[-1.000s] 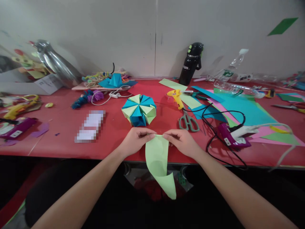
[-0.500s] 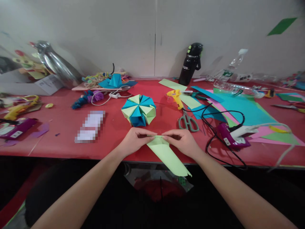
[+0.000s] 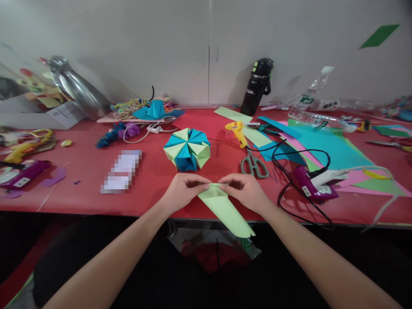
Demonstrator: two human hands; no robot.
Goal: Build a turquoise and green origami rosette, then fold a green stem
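A light green paper strip (image 3: pixel 227 214) is pinched at its upper end, where a narrow fold shows, by both hands. My left hand (image 3: pixel 186 191) grips the left corner between thumb and fingers. On the right corner, my right hand (image 3: pixel 246 190) is closed in the same way. The strip's lower end hangs past the table's front edge. Just beyond the hands sits a folded paper ornament (image 3: pixel 187 149) with blue and light green segments; neither hand touches it. Grey-handled scissors (image 3: pixel 254 165) lie beyond my right hand.
A yellow glue gun (image 3: pixel 237 132) lies behind the scissors, its black cord looping right to a purple power strip (image 3: pixel 313 184). Coloured paper sheets (image 3: pixel 331 146) spread at right. A blurred-out flat object (image 3: pixel 122 171) lies left. A black bottle (image 3: pixel 257 88) stands by the wall.
The lower end of the paper strip has shifted slightly left. Both hands keep their pinch on the upper end, almost in the same place.
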